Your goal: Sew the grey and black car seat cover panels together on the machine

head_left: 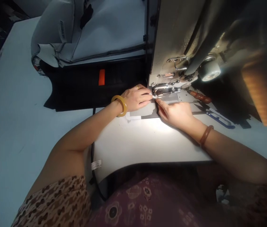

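Beside the needle area of a sewing machine, my left hand (pixel 137 98) is closed, its fingertips together on a small white piece (pixel 154 96). My right hand (pixel 177 115) meets the same piece from the other side, with the index finger stretched to it and the other fingers curled under. The metal presser foot (pixel 158 91) stands just above the fingertips. Beneath both hands lies a grey flat piece (pixel 147 111) on the machine bed. The thumbs' exact grip is partly hidden.
Black fabric (pixel 76 90) with an orange tag (pixel 101 77) spreads to the left, before a grey padded bundle (pixel 110 28). Right of my hand lie blue-handled thread snips (pixel 220 119) and a wooden-handled tool (pixel 201 96). A black cord (pixel 92 151) hangs over the white table's edge.
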Demonstrator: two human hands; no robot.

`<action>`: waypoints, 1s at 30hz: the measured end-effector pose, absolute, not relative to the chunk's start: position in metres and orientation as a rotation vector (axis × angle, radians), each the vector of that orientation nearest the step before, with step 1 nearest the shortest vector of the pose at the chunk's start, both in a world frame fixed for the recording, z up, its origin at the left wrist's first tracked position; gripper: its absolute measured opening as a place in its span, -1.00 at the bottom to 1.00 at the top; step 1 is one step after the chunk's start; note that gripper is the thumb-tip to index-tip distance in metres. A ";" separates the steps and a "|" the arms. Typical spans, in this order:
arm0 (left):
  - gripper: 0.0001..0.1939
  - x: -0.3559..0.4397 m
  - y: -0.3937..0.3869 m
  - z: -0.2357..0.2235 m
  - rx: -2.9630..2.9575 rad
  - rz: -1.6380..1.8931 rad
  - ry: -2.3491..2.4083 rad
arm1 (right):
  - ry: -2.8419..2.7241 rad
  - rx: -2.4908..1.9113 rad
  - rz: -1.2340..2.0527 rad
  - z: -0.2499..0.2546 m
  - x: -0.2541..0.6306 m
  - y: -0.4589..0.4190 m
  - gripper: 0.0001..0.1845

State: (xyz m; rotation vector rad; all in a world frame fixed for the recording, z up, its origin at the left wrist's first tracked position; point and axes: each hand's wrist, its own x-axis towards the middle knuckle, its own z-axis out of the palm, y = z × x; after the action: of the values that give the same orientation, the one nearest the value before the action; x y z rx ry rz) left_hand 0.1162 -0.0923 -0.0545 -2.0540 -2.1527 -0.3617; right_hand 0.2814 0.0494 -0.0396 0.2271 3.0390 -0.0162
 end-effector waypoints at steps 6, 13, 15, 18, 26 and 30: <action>-0.72 0.116 -0.089 -0.052 -2.078 -0.304 -2.181 | 3.086 0.266 0.059 -0.041 0.283 0.051 -0.45; -0.66 0.119 -0.083 -0.044 -1.934 -0.301 -2.311 | 3.234 0.298 0.089 -0.053 0.279 0.062 -0.47; -0.65 0.116 -0.090 -0.035 -1.737 -0.269 -2.407 | 3.283 0.261 0.054 -0.056 0.279 0.066 -0.49; -0.66 0.102 -0.113 -0.017 -1.418 -0.218 -2.586 | 3.333 0.221 0.044 -0.059 0.280 0.072 -0.52; -0.53 0.075 -0.238 0.014 -0.778 -0.156 -3.114 | 3.366 0.305 0.148 -0.057 0.282 0.054 -0.56; -0.50 0.115 -0.315 -0.005 -0.535 -0.105 -3.126 | 3.321 0.348 0.219 -0.051 0.289 0.034 -0.56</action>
State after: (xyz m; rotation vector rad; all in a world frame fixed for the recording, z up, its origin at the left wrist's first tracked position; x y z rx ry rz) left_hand 0.1150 -0.3155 -0.0050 -0.5351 -3.1258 -0.1052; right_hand 0.2892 0.0340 -0.0507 0.3482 3.3213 0.2192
